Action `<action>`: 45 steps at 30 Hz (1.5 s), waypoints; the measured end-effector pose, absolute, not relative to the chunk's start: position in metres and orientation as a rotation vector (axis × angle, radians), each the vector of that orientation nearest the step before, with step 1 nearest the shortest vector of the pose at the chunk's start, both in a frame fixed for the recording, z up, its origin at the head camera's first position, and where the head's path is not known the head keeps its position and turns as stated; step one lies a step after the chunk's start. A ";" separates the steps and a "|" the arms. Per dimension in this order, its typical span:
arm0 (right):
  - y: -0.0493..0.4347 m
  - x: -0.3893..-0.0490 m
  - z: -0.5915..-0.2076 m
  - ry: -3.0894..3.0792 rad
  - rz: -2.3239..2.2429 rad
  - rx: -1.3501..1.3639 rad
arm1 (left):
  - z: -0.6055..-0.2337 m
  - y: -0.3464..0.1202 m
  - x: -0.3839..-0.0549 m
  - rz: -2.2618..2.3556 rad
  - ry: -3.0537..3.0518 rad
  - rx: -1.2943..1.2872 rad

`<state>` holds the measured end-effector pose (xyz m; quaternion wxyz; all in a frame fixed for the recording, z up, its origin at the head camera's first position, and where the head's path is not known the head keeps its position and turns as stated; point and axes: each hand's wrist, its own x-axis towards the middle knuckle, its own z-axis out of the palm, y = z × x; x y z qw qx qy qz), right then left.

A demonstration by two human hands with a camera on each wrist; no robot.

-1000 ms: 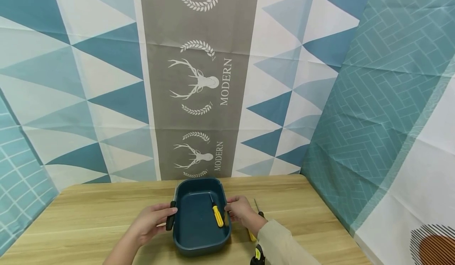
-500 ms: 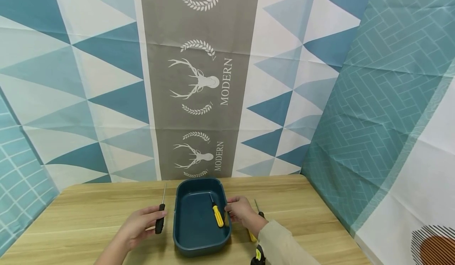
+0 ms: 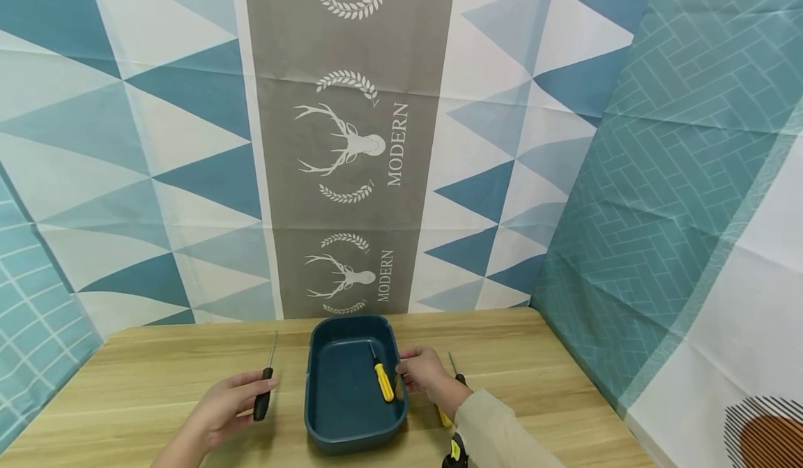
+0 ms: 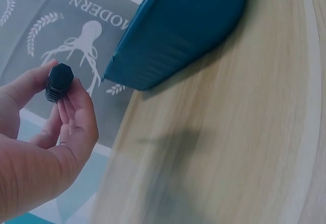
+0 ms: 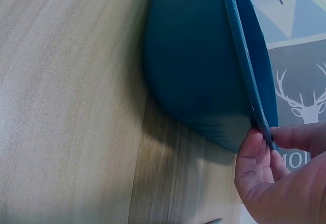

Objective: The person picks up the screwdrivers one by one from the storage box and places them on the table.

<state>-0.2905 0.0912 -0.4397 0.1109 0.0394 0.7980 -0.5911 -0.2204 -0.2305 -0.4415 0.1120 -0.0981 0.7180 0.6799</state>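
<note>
My left hand (image 3: 224, 404) pinches the black handle of a screwdriver (image 3: 263, 395) between thumb and fingers, left of a dark blue bin (image 3: 326, 434). Its thin metal shaft points away toward the wall. In the left wrist view the handle's butt end (image 4: 61, 74) faces the camera, above the table. At the bin's right wall, my right hand (image 3: 426, 372) grips the rim; the right wrist view has thumb and fingers on either side of the rim (image 5: 243, 56). Inside the bin lies a yellow-handled screwdriver (image 3: 384, 382) with a dark shaft.
Right of the bin, partly hidden by the right arm, lie a black-handled screwdriver (image 3: 460, 377), a yellow handle (image 3: 444, 418) and a black-and-yellow tool (image 3: 456, 452). A patterned cloth wall (image 3: 339, 140) stands behind the wooden table (image 3: 157, 363).
My left hand has moved left from the bin's left edge, carrying the black-handled screwdriver away from it. The right hand and the bin have stayed in place.
</note>
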 end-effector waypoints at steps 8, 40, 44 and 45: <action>0.091 -0.293 -0.440 2.325 -1.756 0.100 | -0.444 -0.244 -0.218 1.985 2.113 -0.327; 0.091 -0.290 -0.440 2.322 -1.756 0.053 | -0.470 -0.297 -0.209 1.876 2.161 -0.524; 0.091 -0.290 -0.441 2.325 -1.754 0.052 | -0.472 -0.300 -0.209 1.869 2.161 -0.514; 0.091 -0.290 -0.441 2.326 -1.753 0.055 | -0.473 -0.301 -0.209 1.871 2.159 -0.509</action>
